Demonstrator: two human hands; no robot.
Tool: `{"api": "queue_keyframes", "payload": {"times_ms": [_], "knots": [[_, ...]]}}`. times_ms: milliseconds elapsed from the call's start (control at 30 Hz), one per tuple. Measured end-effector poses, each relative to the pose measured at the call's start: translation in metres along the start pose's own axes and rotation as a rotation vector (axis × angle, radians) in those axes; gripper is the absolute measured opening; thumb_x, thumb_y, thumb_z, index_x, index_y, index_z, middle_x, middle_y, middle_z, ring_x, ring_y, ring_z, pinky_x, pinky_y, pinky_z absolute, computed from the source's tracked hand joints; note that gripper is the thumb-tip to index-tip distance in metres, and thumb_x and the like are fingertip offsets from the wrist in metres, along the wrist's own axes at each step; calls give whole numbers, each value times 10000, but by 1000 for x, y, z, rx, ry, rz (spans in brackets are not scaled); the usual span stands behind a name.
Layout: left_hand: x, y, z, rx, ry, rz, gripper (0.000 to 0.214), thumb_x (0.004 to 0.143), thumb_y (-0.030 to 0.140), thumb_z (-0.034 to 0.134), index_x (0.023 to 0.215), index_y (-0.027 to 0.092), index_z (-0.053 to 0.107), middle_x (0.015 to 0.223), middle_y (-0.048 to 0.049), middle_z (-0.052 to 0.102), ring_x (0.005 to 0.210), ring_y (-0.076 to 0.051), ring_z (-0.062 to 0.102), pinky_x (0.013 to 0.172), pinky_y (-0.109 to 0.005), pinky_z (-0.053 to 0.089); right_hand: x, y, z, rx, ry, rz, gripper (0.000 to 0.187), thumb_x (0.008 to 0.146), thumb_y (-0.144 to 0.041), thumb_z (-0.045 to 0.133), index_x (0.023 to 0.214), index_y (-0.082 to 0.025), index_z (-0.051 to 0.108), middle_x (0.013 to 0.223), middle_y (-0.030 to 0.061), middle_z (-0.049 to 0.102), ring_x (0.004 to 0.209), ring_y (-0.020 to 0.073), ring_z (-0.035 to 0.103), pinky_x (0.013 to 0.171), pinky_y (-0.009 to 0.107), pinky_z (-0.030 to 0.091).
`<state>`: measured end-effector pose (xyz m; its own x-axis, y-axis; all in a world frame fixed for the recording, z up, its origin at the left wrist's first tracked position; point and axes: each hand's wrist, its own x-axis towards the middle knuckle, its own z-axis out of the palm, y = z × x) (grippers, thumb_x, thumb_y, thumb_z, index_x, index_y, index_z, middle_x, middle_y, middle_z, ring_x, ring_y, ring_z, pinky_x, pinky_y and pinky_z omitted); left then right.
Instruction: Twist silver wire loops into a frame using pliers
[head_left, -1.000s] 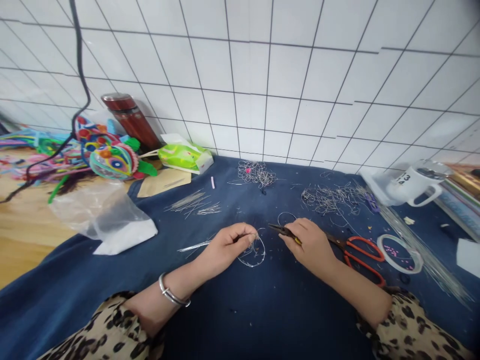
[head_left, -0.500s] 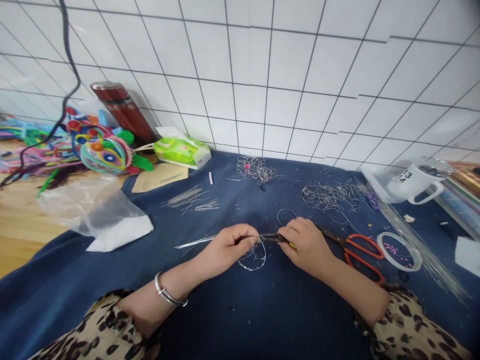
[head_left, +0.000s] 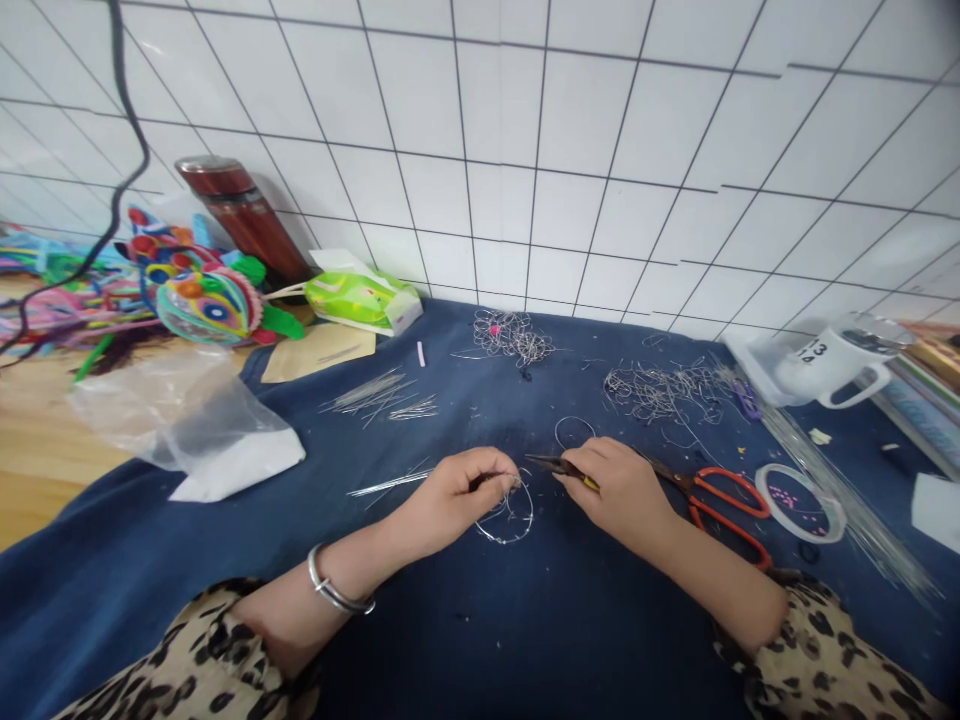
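Between its thumb and fingers my left hand (head_left: 472, 490) pinches a thin silver wire ring (head_left: 531, 512), which hangs down with short wire ends sticking out along it. My right hand (head_left: 611, 490) is wrapped round a pair of pliers (head_left: 559, 465) with dark pointed jaws and a bit of yellow on the handle. The jaws point left and sit just right of the wire ring, apart from it. Behind the pliers a single loop of wire (head_left: 575, 421) lies on the blue cloth (head_left: 480, 620). Straight wires (head_left: 390, 484) lie beside my left hand.
Orange-handled scissors (head_left: 727, 490) and a clear round dish (head_left: 840, 520) of pink beads lie to the right. Tangled wire heaps (head_left: 660, 390) sit further back. A white mug (head_left: 847, 360) stands far right. At left are a plastic bag (head_left: 187, 410), a thermos (head_left: 244, 215) and a green packet (head_left: 360, 298).
The plier jaws have drawn away to the right from my left fingers, leaving a gap. My left hand holds the wire ring in nearly the same place.
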<state>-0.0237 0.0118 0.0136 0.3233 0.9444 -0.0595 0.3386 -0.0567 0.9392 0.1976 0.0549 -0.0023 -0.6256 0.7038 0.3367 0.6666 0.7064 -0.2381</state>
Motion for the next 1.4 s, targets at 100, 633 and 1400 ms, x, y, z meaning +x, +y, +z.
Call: {"api": "queue_keyframes", "payload": {"times_ms": [100,633,1400], "knots": [[0,-2,0,-58,18,-18,188,858,282,458,810,133,561,658,24,454,590,-92,393,555,-208,332,2,4,-3,78,23,58,135,840,-297,524,862,-202,617,734,20,579,726,140,515,686,257,386],[0,-5,2,131,171,51,179,865,250,442,779,147,561,651,25,461,600,-98,420,571,-215,349,-1,-15,-4,-183,-3,3,164,864,-276,461,806,-192,590,741,44,545,736,168,444,685,309,315],[-1,-2,4,114,72,65,176,861,238,446,795,147,581,682,9,499,613,-101,444,564,-205,364,4,-4,-12,-157,48,-61,140,846,-249,489,861,-191,616,781,51,573,788,175,474,708,310,325]]}}
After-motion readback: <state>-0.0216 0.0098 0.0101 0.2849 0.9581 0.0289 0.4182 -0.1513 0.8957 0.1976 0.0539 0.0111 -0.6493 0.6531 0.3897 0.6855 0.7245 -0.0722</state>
